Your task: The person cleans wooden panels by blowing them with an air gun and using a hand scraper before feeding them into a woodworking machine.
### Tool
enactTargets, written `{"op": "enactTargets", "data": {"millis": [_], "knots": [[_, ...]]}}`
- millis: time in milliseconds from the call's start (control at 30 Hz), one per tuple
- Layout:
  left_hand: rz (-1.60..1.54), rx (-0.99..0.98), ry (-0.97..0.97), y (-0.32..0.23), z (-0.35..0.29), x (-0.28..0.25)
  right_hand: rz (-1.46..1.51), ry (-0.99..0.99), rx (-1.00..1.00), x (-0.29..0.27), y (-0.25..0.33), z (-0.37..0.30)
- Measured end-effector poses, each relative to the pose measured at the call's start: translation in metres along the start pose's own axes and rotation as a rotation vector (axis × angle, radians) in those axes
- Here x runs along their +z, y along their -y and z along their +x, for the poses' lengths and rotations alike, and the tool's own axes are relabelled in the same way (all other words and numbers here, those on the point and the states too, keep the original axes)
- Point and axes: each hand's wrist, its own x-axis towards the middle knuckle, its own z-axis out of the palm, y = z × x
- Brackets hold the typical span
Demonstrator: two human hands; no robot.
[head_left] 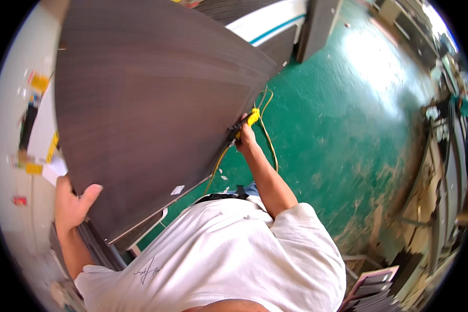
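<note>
A large dark brown wood-grain panel (156, 109) spreads across the left and middle, with a small white label (177, 190) near its front edge. At its left edge is my left hand (74, 208), the thumb over the panel's face and the fingers, partly hidden, along the side. My right hand (246, 138) is closed round a yellow-and-black hose-fed tool (253, 116), held at the panel's right edge. Its exact kind is hard to make out. From the tool a yellow hose (268, 136) trails down to the floor.
Green floor (317, 135) extends to the right, dusty nearer me. Dark upright boards (317, 31) stand at the back. Stacked panels and scraps (437, 197) line the right side. Several dark boards (372, 291) lie at the lower right. White sheet material with yellow labels (51, 145) is beyond the panel's left edge.
</note>
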Motion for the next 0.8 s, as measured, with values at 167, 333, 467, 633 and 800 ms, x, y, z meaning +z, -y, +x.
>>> {"op": "enactTargets", "data": {"millis": [167, 333, 467, 633, 800], "knots": [[0.22, 0.005, 0.404, -0.157, 0.105, 0.063, 0.406, -0.147, -0.033, -0.085, 0.011, -0.017], [0.307, 0.136, 0.516, -0.237, 0.176, 0.13, 0.403, -0.163, -0.129, -0.157, 0.117, -0.011], [0.392, 0.402, 0.552, -0.302, 0.265, 0.2, -0.057, -0.402, -0.036, -0.238, 0.211, 0.039], [0.514, 0.395, 0.652, -0.291, 0.337, 0.316, -0.118, -0.2, 0.083, -0.288, 0.342, 0.007], [0.568, 0.487, 0.754, -0.256, 0.439, 0.481, 0.514, 0.061, -0.438, -0.349, 0.477, -0.006]]}}
